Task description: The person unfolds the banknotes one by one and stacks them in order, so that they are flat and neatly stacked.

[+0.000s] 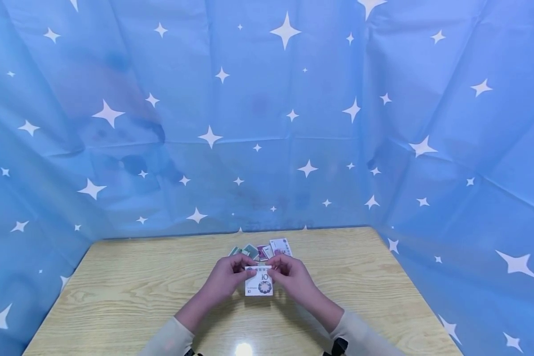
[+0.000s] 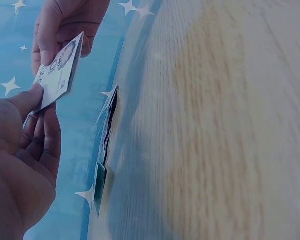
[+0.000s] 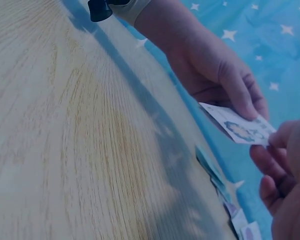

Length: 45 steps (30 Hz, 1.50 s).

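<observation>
A pale banknote (image 1: 259, 283) marked 10, folded to about half length, is held up over the table between both hands. My left hand (image 1: 224, 276) pinches its upper left corner, thumb on the printed face. At the upper right corner my right hand (image 1: 294, 278) pinches it the same way. The left wrist view shows the folded layers of the note (image 2: 62, 75) edge-on, and the thumb of my left hand (image 2: 20, 150) lying over one end. In the right wrist view, the fingers of my right hand (image 3: 296, 170) grip the near end.
Just beyond the hands, several other notes lie spread on the wooden table (image 1: 129, 287): green ones (image 1: 250, 250), a reddish-purple one (image 1: 261, 253) and a pale one (image 1: 281, 245) at the right. A blue star-patterned cloth (image 1: 258, 99) hangs behind and at both sides.
</observation>
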Each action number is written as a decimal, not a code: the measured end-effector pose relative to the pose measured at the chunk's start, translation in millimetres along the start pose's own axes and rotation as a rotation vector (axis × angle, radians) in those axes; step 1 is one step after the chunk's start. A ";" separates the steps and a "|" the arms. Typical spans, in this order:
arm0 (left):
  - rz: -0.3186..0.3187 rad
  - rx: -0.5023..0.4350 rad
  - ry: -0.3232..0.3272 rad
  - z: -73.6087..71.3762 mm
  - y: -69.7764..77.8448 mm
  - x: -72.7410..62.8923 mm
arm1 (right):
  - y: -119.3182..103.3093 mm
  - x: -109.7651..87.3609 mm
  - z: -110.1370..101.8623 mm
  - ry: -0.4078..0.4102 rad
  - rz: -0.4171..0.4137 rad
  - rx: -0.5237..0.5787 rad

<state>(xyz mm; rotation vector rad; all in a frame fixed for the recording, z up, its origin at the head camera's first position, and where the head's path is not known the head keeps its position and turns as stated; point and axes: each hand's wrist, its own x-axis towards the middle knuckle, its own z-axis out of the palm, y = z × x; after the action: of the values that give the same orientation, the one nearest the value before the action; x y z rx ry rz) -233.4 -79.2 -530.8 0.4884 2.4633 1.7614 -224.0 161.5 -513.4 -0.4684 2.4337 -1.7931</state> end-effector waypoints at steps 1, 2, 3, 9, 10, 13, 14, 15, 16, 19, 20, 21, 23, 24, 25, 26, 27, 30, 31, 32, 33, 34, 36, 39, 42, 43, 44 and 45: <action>0.003 -0.001 0.001 0.2 -0.1 0.2 | 0.5 -0.2 -0.7 -0.003 -0.001 0.006; 0.006 -0.002 0.002 0.3 -0.1 0.3 | 0.6 -0.6 -1.3 -0.007 -0.004 0.009; 0.008 -0.002 0.003 0.5 -0.1 0.6 | 1.0 -0.7 -1.9 -0.011 -0.009 0.014; 0.008 0.000 0.004 0.9 -0.2 1.4 | 4.1 -0.6 -6.1 -0.043 -0.028 0.020; 0.007 -0.008 0.002 0.9 0.0 1.5 | 5.1 -0.4 -7.1 -0.055 -0.032 0.024; 0.011 -0.043 -0.008 0.6 1.4 1.7 | 8.5 0.6 -11.2 -0.109 -0.045 0.044; 0.012 -0.061 -0.012 0.5 2.2 1.7 | 9.7 0.8 -12.8 -0.129 -0.049 0.050; 0.010 -0.077 -0.017 0.3 3.1 1.8 | 10.7 0.9 -14.4 -0.147 -0.053 0.057; 0.006 -0.093 -0.023 0.1 3.9 1.8 | 11.6 1.1 -15.9 -0.163 -0.055 0.064; -0.004 -0.129 -0.042 -0.5 6.2 1.7 | 15.1 2.0 -19.1 -0.184 -0.066 0.068; -0.007 -0.137 -0.051 -0.5 6.9 1.5 | 16.1 2.2 -19.7 -0.186 -0.071 0.072; -0.010 -0.141 -0.062 -0.6 7.3 1.5 | 16.9 2.5 -20.1 -0.186 -0.082 0.073; -0.007 -0.136 -0.082 -0.4 8.3 1.1 | 18.3 3.4 -20.2 -0.182 -0.108 0.070; -0.006 -0.126 -0.091 -0.3 8.7 0.9 | 18.4 3.8 -20.0 -0.181 -0.125 0.063; -0.001 -0.115 -0.097 -0.1 9.0 0.7 | 18.1 4.3 -19.7 -0.180 -0.137 0.056; 0.002 -0.100 -0.101 0.2 9.2 0.6 | 17.8 4.7 -19.4 -0.180 -0.147 0.048; 0.008 -0.082 -0.104 0.4 9.3 0.5 | 17.6 5.1 -19.0 -0.179 -0.158 0.037; 0.025 -0.025 -0.100 1.3 8.7 0.9 | 17.0 5.8 -18.4 -0.184 -0.143 0.023; 0.029 -0.013 -0.097 1.6 8.3 1.1 | 16.9 5.8 -18.3 -0.185 -0.127 0.020; 0.032 -0.001 -0.093 1.8 8.1 1.4 | 16.6 5.7 -18.3 -0.187 -0.115 0.015; 0.033 0.008 -0.091 1.9 8.0 1.7 | 16.1 5.4 -18.5 -0.188 -0.100 0.015; 0.032 0.015 -0.089 2.0 7.9 1.8 | 15.6 5.3 -18.6 -0.188 -0.083 0.012; 0.020 0.014 -0.090 1.7 8.1 1.6 | 14.8 5.0 -18.9 -0.186 -0.055 0.000; 0.004 0.011 -0.098 0.8 9.1 0.7 | 13.9 5.0 -19.3 -0.180 -0.026 -0.019; -0.002 0.001 -0.107 -0.3 10.0 -0.2 | 13.5 5.2 -19.7 -0.175 0.002 -0.036; -0.003 0.000 -0.108 -0.5 10.0 -0.4 | 13.1 5.3 -19.9 -0.175 0.007 -0.040; -0.003 -0.002 -0.110 -0.6 10.0 -0.5 | 12.8 5.2 -20.2 -0.175 0.011 -0.046; -0.003 -0.003 -0.111 -0.7 10.0 -0.6 | 12.5 5.3 -20.4 -0.175 0.015 -0.051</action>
<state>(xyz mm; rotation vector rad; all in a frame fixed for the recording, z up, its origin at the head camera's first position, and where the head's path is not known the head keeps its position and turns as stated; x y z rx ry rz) -230.8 -77.2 -521.2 0.5654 2.3847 1.6879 -236.5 182.1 -518.3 -0.5833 2.3617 -1.6129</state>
